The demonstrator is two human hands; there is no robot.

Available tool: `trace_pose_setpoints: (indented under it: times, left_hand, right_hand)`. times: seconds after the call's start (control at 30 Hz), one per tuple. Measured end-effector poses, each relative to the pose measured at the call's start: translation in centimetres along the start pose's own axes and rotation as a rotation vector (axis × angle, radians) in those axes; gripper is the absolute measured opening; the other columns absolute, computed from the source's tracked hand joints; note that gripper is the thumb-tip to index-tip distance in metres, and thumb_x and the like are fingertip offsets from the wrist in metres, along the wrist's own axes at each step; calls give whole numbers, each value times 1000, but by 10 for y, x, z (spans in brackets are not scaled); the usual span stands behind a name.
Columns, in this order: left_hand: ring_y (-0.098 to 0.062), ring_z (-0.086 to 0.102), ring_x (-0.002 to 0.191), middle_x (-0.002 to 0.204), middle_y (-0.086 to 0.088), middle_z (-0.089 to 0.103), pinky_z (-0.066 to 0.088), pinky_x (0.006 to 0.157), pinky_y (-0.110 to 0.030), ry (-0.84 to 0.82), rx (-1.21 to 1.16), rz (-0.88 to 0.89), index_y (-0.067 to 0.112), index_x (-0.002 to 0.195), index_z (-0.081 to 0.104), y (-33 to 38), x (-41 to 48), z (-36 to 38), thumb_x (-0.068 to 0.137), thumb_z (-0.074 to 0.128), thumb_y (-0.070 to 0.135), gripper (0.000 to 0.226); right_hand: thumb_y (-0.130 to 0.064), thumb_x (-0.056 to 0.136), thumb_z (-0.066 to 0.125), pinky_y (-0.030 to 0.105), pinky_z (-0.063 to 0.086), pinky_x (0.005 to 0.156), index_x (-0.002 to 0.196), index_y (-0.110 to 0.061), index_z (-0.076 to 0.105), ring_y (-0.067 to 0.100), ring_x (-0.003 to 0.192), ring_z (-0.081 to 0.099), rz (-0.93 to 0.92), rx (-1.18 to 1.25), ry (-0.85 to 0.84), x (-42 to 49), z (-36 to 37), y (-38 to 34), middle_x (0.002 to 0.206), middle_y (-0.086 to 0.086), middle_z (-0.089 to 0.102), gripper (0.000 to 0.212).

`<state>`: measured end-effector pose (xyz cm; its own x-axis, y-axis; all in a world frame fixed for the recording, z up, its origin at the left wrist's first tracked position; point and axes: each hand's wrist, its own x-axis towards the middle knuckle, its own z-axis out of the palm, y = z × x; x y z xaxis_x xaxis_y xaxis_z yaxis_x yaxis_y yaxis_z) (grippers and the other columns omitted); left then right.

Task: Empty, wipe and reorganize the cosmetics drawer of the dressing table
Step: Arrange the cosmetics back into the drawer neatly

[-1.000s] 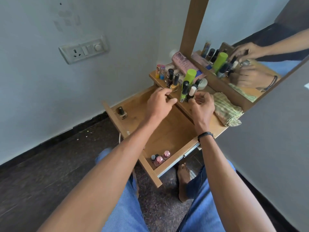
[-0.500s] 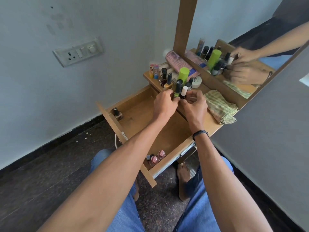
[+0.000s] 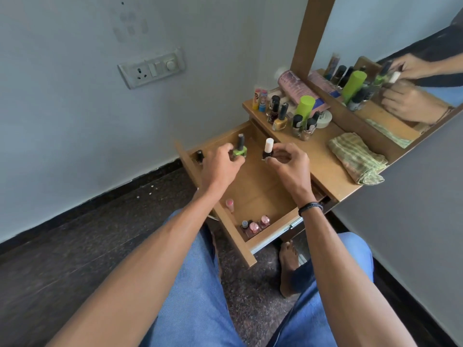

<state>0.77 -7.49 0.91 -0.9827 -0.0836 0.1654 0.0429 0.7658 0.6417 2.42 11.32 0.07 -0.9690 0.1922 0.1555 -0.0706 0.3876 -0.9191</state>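
Both hands are loaded and hovering over the open drawer (image 3: pixel 258 194).
- Left hand (image 3: pixel 220 167): fingers curled round the base of the green polish bottle (image 3: pixel 64 152)... correction, green polish bottle (image 3: pixel 240 151), dark cap up.
- Right hand (image 3: pixel 288 166): thumb and fingertips pinch the white-capped dark bottle (image 3: pixel 268 150), also upright.
- Key relation: bare drawer floor lies directly below and slightly wrist-side of both hands. Both bottles have their long axis vertical, so I judge a straight drop will do, no re-orienting.
- Left hand is nearer the small dark bottle (image 3: pixel 199 156), just outboard of its knuckles in the far corner.
- The pink bottles (image 3: pixel 254 225) sit in the near corner, between the wrists.
- Remaining bottles (image 3: pixel 288 116) stand on the surface (image 3: pixel 323 161) beyond the fingertips. The right hand is closer to them.
- Striped cloth (image 3: pixel 355 156) lies outboard of the right hand.
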Motion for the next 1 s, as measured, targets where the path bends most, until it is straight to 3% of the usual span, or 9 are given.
trace_pose_setpoints:
  times: [0.07,0.13,0.23,0.43,0.57,0.7,0.87,1.0]
  left_hand:
    - [-16,65,65,80,2,74,47,54,-24,10,111,4,19,92,74,-18,2,-13,83,75,33,16]
    - [-16,56,64,80,-2,74,40,57,-24,19,228,11,18,95,76,-32,4,-21,81,78,32,20]
    - [-22,57,78,85,-6,75,36,67,-29,-21,408,32,18,100,77,-48,10,-27,81,79,36,27]
    - [-23,56,93,82,-4,73,33,81,-39,-112,689,80,20,92,74,-45,18,-26,84,74,39,21]
    - [-23,52,96,79,-1,70,29,83,-41,-167,742,46,20,83,72,-41,19,-21,85,75,36,17]
    - [-23,45,99,73,2,59,25,81,-42,-258,774,-25,22,62,51,-41,21,-20,82,76,29,33]
    - [-25,45,108,79,2,53,21,80,-41,-280,785,-45,21,61,40,-38,23,-18,82,75,22,41]
    - [-25,44,110,84,3,52,25,83,-42,-268,806,-43,21,59,38,-39,23,-16,83,74,24,44]
  right_hand:
    - [-5,81,78,19,56,83,101,-17,74,8,91,71,8,12,-77,-4,18,-2,101,-2,75,24]
    - [-3,81,78,19,56,84,100,-18,73,8,91,71,7,-9,-166,-4,34,-2,100,-3,74,24]
    - [-5,81,81,19,56,84,97,-23,72,5,89,70,16,-47,-262,-1,51,1,96,-8,72,25]
    - [-10,81,81,29,57,86,93,-27,71,11,93,70,80,-50,-290,7,63,14,99,-6,73,23]
    - [-10,79,79,29,56,83,90,-26,72,10,89,71,146,-43,-317,5,66,24,94,-6,74,21]
    - [-11,78,80,24,53,76,84,-32,68,7,85,68,189,-85,-339,0,67,34,90,-10,71,25]
    - [-12,78,80,18,50,72,81,-35,65,2,84,66,181,-109,-333,2,68,38,89,-15,69,28]
    - [-9,79,81,27,57,82,84,-35,66,2,87,67,179,-138,-346,1,71,44,91,-14,70,30]
